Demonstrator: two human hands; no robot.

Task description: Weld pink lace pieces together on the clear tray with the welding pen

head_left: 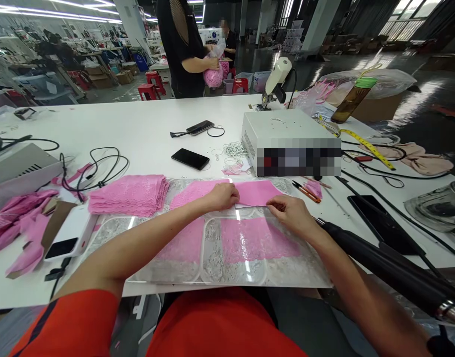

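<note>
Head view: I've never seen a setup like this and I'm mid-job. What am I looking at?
There's no robot here: these are a person's bare hands, seen from a camera on their head, looking forward and down. The left hand and right hand touch a pink piece on a glossy mat; whether either pinches it is hard to tell. Left of it on the white table lies a pink stack; beyond it, a black phone and a grey box.
</note>
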